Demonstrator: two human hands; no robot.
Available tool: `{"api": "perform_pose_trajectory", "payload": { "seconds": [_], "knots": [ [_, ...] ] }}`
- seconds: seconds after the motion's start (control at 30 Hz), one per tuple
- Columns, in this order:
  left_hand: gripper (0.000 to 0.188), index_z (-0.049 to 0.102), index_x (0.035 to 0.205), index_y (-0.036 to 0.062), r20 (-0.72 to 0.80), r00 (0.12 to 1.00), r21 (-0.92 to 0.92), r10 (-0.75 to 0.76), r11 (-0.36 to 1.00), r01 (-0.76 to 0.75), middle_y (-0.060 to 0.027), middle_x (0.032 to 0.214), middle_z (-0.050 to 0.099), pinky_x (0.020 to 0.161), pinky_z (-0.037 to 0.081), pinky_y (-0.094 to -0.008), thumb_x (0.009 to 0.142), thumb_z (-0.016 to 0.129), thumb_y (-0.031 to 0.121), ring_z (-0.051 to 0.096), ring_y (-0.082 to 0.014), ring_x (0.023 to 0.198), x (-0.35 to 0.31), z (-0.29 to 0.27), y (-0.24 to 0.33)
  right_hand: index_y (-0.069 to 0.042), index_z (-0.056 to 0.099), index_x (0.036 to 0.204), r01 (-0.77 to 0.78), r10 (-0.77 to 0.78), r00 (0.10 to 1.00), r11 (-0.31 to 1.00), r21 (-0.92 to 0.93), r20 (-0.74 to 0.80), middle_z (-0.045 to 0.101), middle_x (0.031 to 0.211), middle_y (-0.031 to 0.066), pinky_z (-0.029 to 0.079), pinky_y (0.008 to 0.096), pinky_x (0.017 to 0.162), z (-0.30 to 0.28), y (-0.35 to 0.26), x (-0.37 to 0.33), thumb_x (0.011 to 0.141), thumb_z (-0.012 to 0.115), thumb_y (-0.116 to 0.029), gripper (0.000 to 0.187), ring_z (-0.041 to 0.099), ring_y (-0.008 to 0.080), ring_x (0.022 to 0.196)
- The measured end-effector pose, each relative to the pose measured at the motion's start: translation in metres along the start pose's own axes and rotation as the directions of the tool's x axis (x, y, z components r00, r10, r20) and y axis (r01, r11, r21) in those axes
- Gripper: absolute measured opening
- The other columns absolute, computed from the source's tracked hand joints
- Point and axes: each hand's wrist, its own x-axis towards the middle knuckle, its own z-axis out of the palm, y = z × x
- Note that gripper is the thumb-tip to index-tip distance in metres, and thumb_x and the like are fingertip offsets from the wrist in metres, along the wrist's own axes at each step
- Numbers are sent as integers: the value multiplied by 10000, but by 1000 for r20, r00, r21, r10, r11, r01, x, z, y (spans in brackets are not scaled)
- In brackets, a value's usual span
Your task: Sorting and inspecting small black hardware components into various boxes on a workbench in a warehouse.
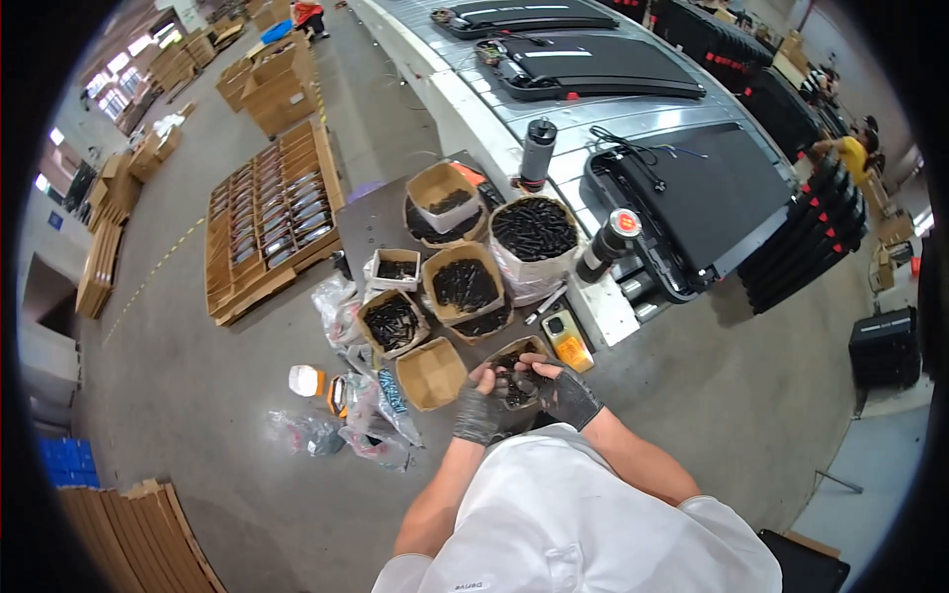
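Observation:
Both my hands wear dark grey gloves with bare fingertips and meet over a small cardboard box [535, 343] holding small dark pieces. My left hand [478, 407] has its fingers bent together at the box's left side. From the right, my right hand [567, 391] reaches in with thumb and fingers pinched, close to the left fingertips. Whatever the fingers hold is too small and dark to name. Just left of the hands stands an open cardboard box [432, 376] whose brown bottom shows. Beyond it, a box [393, 348] and a larger box [473, 313] contain black parts.
A bag-lined container [519, 280] of black cylindrical pieces stands against the conveyor [605, 321]. Two bottles [537, 156] [601, 252] and black panels [682, 193] rest on it. A yellow-and-white phone-shaped object [567, 343] lies nearby. Plastic bags [374, 427] sit left; a divided tray [272, 212] lies beyond.

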Motion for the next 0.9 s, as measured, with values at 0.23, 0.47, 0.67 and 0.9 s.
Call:
{"api": "perform_pose_trajectory", "payload": {
  "seconds": [0.23, 0.47, 0.67, 0.9],
  "knots": [
    [123, 623, 987, 56, -12, 1000, -52, 16, 999, -16, -58, 923, 641, 786, 516, -233, 866, 645, 50, 604, -158, 870, -3, 6, -4, 30, 518, 1230, -29, 29, 1000, 1000, -5, 9, 550, 1245, 175, 427, 364, 1005, -3, -13, -19, 909, 499, -153, 370, 543, 262, 1147],
    [125, 620, 992, 52, -21, 999, 8, 49, 999, -49, -67, 922, 642, 780, 501, -234, 871, 645, 71, 606, -159, 847, -7, 10, -3, 38, 468, 1274, -67, 72, 994, 996, -54, 88, 545, 1255, 184, 424, 361, 1011, 5, -20, -23, 913, 487, -160, 411, 546, 267, 1143],
    [147, 623, 1004, 77, -16, 999, 50, 39, 998, -38, -57, 894, 651, 766, 499, -260, 863, 661, 94, 606, -153, 826, -7, 15, 1, -14, 519, 1232, -36, 46, 998, 984, -174, 52, 611, 1113, 134, 496, 346, 896, 16, -21, -23, 919, 497, -104, 326, 613, 230, 996],
    [156, 637, 1009, 85, -11, 999, 64, 40, 997, -39, -70, 919, 663, 786, 500, -275, 855, 666, 80, 616, -173, 848, -1, 4, -2, -42, 567, 1061, -30, 10, 998, 955, -295, -70, 644, 948, 92, 536, 322, 796, 3, -14, -12, 907, 598, -134, 182, 632, 191, 883]
  ]
}}
